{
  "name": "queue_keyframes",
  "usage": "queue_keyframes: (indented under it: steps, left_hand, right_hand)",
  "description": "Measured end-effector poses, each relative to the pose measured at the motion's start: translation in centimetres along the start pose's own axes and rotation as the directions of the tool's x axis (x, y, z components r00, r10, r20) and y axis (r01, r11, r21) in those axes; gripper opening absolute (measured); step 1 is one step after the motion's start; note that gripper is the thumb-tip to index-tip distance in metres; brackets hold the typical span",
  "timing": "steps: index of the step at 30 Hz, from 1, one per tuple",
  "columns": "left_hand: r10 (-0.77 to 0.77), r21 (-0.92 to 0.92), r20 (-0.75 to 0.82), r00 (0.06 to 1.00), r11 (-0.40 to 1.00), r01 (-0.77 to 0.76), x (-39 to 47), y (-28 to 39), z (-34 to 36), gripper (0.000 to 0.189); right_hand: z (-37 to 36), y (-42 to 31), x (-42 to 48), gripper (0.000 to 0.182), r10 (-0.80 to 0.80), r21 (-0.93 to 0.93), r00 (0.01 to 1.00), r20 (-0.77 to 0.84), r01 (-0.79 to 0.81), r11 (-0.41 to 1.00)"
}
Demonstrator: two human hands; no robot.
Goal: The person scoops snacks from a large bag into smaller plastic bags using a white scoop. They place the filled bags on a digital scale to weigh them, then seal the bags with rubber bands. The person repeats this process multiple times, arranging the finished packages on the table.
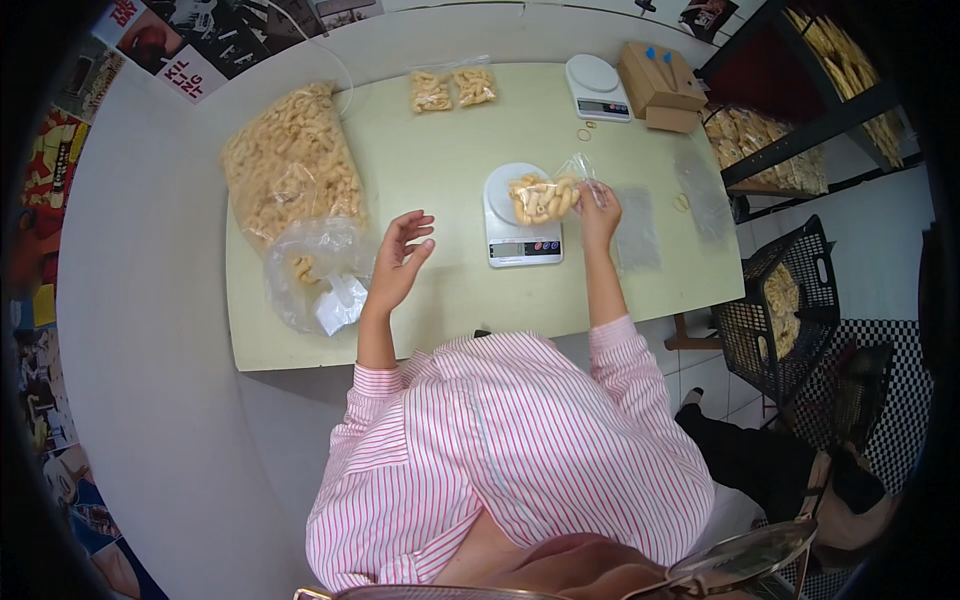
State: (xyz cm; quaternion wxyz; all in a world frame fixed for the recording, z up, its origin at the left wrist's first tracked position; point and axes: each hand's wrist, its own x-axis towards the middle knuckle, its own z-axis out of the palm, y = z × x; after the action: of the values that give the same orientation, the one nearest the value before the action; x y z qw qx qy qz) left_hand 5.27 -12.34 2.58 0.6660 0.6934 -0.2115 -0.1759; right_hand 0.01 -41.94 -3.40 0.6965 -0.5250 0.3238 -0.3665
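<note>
My right hand (pixel 600 214) grips the gathered top of a small clear bag of curled puffed snacks (pixel 538 199). The bag is at the plate of a white digital kitchen scale (pixel 525 251); whether it rests there or hangs just above, I cannot tell. Over the table to the left, my left hand (pixel 403 259) holds nothing, its fingers apart and slightly curled. Beside it lies the crumpled mouth of a large clear sack of the same snacks (pixel 296 157), with a few loose pieces (pixel 303 268) and a white scoop-like thing (pixel 341 304) in it.
Two filled bags (pixel 454 88) lie at the table's (pixel 442 165) back. A second scale (pixel 598 86) and a cardboard box (pixel 660 82) stand back right. Flat empty bags (pixel 637 229) and rubber bands (pixel 681 202) lie right. A black crate (pixel 780 322) and a seated person (pixel 757 450) are beyond the table.
</note>
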Motion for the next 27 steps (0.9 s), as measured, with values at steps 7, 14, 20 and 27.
queue_keyframes:
  steps: [7, 14, 20, 27]
  left_hand:
    - [-0.02, 0.04, -0.048, 0.999, 0.999, 0.022, 0.1, 0.3, -1.0, 0.039]
    - [-0.04, 0.092, -0.007, 0.999, 0.995, 0.04, 1.7, 0.1, -0.9, 0.038]
    - [-0.057, 0.081, -0.009, 0.998, 0.995, 0.057, 2.5, -0.4, -1.3, 0.037]
    - [-0.099, 0.05, -0.003, 0.995, 0.994, 0.099, 2.8, -0.4, -0.7, 0.038]
  right_hand:
    - [1.5, 5.4, 2.5, 0.02, -0.107, -0.199, 0.994, -0.028, 0.099, 0.975]
    - [1.3, 4.3, 2.1, 0.043, 0.108, 0.085, 0.986, -0.125, -0.098, 0.992]
    - [-0.8, 3.3, 1.0, 0.072, 0.209, 0.279, 0.95, -0.234, -0.14, 0.95]
    - [-2.0, 3.2, 0.1, 0.073, 0.172, 0.275, 0.953, -0.248, -0.101, 0.956]
